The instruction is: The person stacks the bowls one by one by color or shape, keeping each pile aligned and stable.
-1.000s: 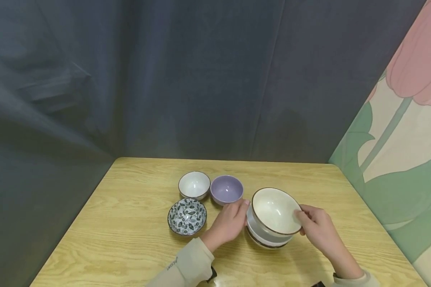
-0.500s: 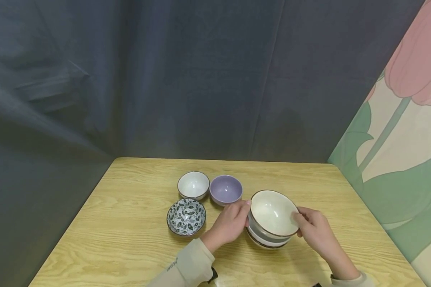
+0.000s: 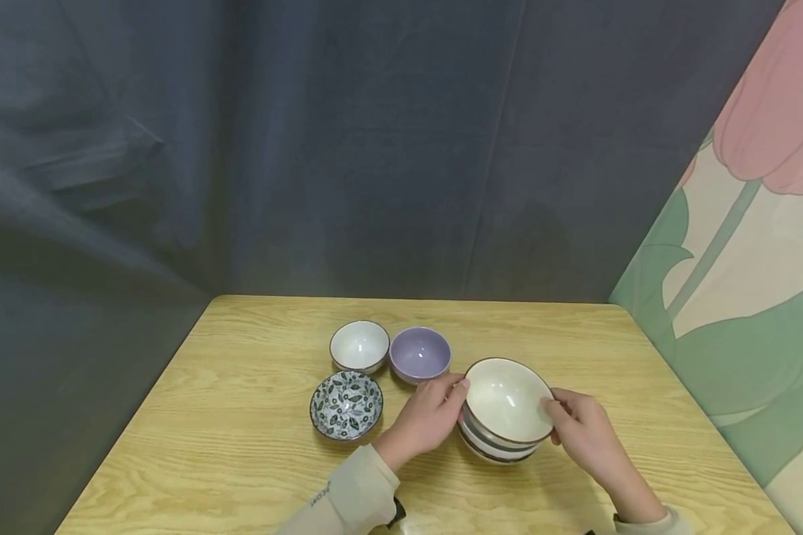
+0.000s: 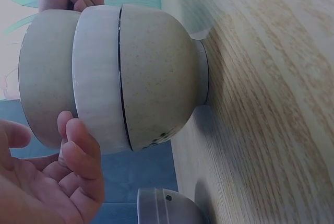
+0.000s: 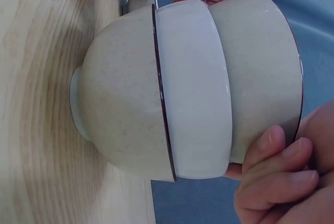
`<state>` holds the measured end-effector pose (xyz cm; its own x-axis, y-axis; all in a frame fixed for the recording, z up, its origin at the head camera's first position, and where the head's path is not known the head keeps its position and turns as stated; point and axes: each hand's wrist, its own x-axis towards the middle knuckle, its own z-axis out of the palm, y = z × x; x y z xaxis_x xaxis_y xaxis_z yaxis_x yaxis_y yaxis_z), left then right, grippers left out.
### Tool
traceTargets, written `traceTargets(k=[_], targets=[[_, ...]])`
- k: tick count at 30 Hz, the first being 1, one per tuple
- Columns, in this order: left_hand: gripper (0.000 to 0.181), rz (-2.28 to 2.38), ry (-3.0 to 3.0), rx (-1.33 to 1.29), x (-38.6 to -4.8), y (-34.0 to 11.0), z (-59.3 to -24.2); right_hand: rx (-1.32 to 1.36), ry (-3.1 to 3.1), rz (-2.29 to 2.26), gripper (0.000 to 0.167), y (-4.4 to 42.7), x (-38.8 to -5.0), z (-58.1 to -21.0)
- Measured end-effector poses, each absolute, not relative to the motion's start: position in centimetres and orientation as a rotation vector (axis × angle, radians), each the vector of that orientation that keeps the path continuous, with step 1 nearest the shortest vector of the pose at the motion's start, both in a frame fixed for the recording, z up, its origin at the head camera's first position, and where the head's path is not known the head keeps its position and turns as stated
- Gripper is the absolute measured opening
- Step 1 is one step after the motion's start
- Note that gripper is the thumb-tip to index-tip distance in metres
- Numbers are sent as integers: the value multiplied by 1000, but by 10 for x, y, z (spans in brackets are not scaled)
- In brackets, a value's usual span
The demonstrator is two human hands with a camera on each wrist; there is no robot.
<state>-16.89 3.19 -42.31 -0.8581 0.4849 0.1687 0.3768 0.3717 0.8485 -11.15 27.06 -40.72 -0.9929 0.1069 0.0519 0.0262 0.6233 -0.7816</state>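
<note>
On the right half of the table (image 3: 207, 446), a cream bowl (image 3: 508, 401) sits with its base inside a plain white bowl (image 5: 195, 93), which is set in a speckled bowl (image 4: 156, 72) standing on the tabletop. A small white bowl (image 3: 359, 347) and a purple bowl (image 3: 420, 354) stand side by side toward the far edge, with a leaf-patterned bowl (image 3: 346, 406) nearer. The right hand (image 3: 585, 431) pinches the cream bowl's right rim, thumb inside. The left hand (image 3: 428, 416) is at the opposite side, fingers loosely bent, thumb spread apart; I cannot tell how firmly it touches.
</note>
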Motion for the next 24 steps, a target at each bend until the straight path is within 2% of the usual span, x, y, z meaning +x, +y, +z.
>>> traceTargets(k=[10,24], targets=[[39,1475,2568,764,-165,34,-419,-125,-2747,1293,30,269,-110,-408],[44,1256,2759,744,-164,40,-417,-69,-2687,1285,29,265,-112,-412]])
